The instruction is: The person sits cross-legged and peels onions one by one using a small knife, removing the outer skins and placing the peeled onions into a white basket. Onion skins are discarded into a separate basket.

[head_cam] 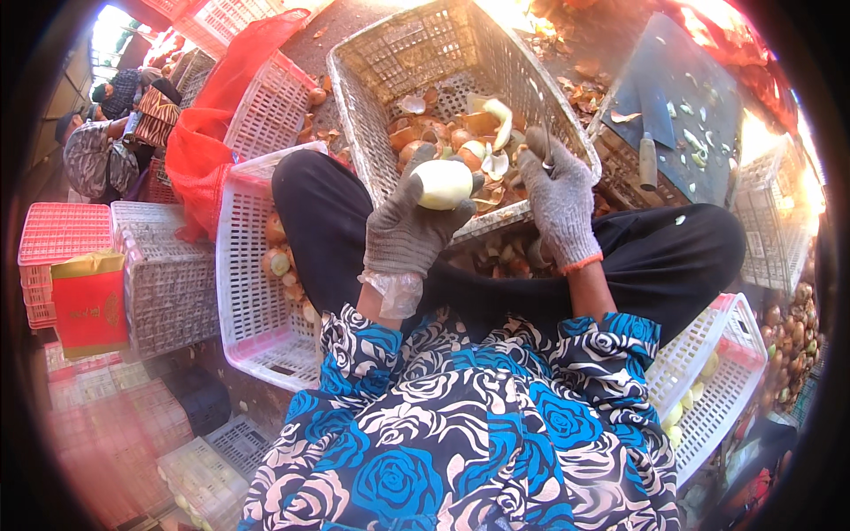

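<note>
In its grey knit glove, my left hand (420, 222) holds a peeled, pale onion (443, 185) over the near rim of a dirty plastic crate (405, 50). Brown onion skins (435, 129) and pale peelings lie inside that crate. My right hand (563, 192), gloved in grey with an orange cuff, is closed around a small knife (547, 149) whose blade points away from me. A curved strip of pale onion layer (499, 124) shows just beyond the knife hand, against the skins; whether it is falling or resting I cannot tell.
A white crate (229, 299) with onions stands left of my legs; another crate (744, 372) with peeled onions is at right. A cleaver (649, 119) lies on a dark board (704, 99). Red mesh (206, 133) drapes over crates at left. Farther back, a person (99, 156) sits.
</note>
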`<state>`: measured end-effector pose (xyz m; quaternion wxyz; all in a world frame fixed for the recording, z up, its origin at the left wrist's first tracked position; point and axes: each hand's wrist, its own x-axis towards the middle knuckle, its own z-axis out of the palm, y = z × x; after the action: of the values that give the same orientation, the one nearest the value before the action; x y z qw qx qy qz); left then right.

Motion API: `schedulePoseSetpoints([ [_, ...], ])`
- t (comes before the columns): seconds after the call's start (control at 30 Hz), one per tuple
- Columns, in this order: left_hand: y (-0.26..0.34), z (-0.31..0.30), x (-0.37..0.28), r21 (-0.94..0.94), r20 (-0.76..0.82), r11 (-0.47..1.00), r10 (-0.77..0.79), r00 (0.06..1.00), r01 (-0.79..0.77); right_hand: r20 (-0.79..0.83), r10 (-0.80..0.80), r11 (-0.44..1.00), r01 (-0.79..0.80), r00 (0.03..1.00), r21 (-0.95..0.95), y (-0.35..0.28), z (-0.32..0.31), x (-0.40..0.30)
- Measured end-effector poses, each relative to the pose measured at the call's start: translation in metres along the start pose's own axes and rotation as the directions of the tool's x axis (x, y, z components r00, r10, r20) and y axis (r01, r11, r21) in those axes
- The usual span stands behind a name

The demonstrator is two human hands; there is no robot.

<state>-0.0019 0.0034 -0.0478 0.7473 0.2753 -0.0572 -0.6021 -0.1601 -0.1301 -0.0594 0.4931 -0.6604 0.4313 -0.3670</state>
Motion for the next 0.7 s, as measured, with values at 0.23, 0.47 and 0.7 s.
schedulePoseSetpoints([
  [0.23, 0.004, 0.003, 0.000, 0.365, -0.078, 0.931, 0.029, 0.996, 0.002, 0.141, -0.277, 0.925, 0.303, 0.951, -0.228, -0.006, 0.004, -0.018],
  [0.47, 0.013, 0.007, 0.004, 0.600, -0.049, 0.793, -0.097, 0.994, 0.107, 0.432, -0.403, 0.734, 0.566, 0.807, -0.374, -0.030, 0.001, -0.025],
  [0.7, 0.006, 0.020, -0.010, 0.383, -0.203, 0.892, -0.172, 0.964, 0.240, 0.432, -0.365, 0.760, 0.532, 0.825, -0.373, -0.022, 0.008, -0.024],
])
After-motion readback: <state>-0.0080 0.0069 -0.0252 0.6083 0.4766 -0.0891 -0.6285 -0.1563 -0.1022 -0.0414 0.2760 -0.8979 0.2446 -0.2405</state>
